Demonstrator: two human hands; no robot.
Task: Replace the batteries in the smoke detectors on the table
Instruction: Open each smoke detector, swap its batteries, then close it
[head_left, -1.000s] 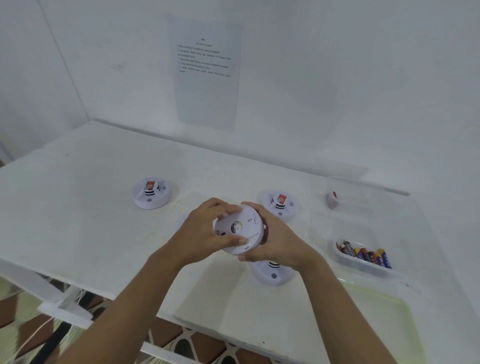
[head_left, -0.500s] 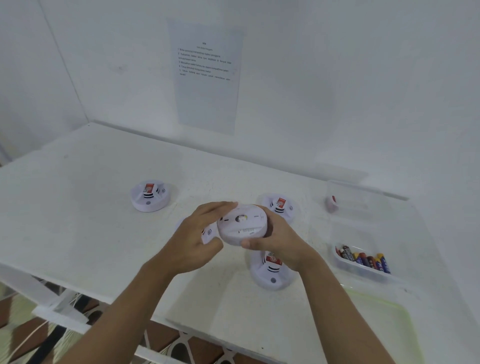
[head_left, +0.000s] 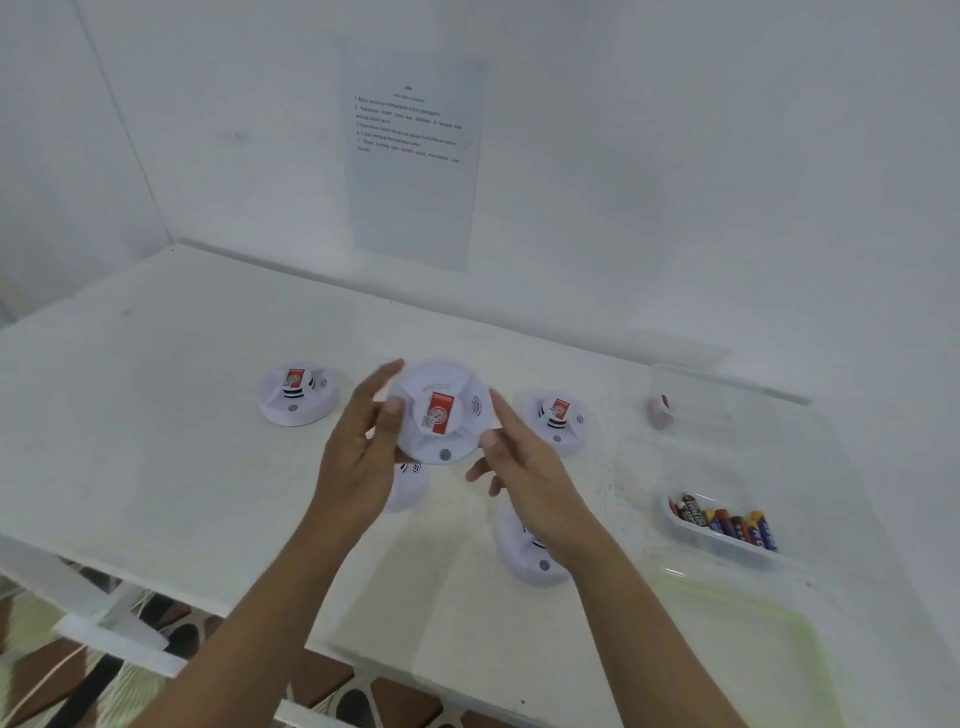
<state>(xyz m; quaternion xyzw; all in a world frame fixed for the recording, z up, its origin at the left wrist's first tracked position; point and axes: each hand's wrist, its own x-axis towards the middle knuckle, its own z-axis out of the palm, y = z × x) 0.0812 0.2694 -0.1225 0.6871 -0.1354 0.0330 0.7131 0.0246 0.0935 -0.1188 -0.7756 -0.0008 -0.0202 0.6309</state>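
A white round smoke detector (head_left: 441, 415) is held up above the table, its red-labelled top turned toward me. My left hand (head_left: 358, 457) grips its left side, thumb on the front and fingers behind. My right hand (head_left: 524, 473) holds the right rim between thumb and index finger. Other detectors lie on the table: one at the left (head_left: 297, 396), one at the right (head_left: 558, 422), one partly hidden under my left hand (head_left: 411, 486), and one under my right forearm (head_left: 530, 558). A small clear tray (head_left: 696, 535) holds several batteries (head_left: 727, 522).
A clear plastic box (head_left: 727, 410) with a small red and white item (head_left: 661, 410) stands at the back right. A pale green tray (head_left: 743, 654) sits at the near right. An instruction sheet (head_left: 410, 156) hangs on the wall. The table's front edge (head_left: 156, 582) runs near my arms.
The held detector has been turned over from its underside to its red-labelled top and lifted farther from me. Both hands have shifted to its sides.
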